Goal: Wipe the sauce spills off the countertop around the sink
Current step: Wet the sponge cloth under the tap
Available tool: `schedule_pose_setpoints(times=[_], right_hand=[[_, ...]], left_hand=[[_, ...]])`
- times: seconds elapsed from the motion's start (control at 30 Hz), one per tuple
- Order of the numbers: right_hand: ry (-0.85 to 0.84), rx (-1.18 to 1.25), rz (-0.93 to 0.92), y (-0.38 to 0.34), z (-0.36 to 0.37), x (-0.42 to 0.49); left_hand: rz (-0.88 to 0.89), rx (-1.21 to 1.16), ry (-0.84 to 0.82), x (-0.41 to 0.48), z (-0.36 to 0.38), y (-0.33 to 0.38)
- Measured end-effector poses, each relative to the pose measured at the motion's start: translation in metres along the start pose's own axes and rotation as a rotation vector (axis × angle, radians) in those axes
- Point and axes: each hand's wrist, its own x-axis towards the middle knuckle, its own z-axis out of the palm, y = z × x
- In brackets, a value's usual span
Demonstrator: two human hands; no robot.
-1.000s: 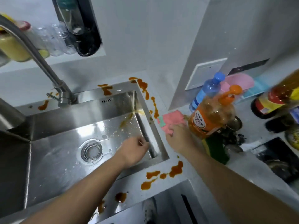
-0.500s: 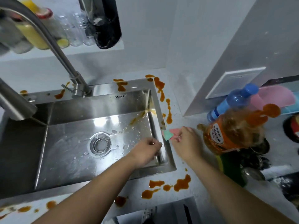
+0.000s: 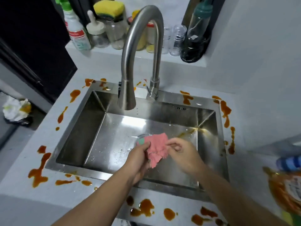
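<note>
Now, pink cloth (image 3: 157, 148) above sink (image 3: 78, 128), left hand (image 3: 138, 159) gripping, right hand (image 3: 183, 154) fingers pinching its edge

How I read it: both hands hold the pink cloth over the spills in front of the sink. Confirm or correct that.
No. The left hand and right hand hold the pink cloth over the sink basin, not over the spills in front of it; the head view shows this.

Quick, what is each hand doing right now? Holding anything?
Left hand: grips the pink cloth over the sink.
Right hand: pinches the same cloth's edge.
</note>
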Motion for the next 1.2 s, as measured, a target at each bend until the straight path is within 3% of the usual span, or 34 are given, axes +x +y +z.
schedule_pose_setpoints(times=[0.23,0.43,0.6,1.2], right_hand=[[0.067,-0.067,-0.003,-0.061,0.033,0.072],[0.121,0.046,0.038,-0.113,0.042,0.136],[0.098,0.11,0.031,-0.093,0.049,0.182],[0.056,0.163,-0.074,-0.083,0.047,0.176]], left_hand=[[0.013,-0.166,-0.057,0.018,-0.059,0.047],[0.037,-0.193,-0.108,0.038,-0.071,0.069],[0.026,-0.241,-0.125,0.052,-0.072,0.07],[0.064,-0.404,-0.152,0.052,-0.051,0.066]])
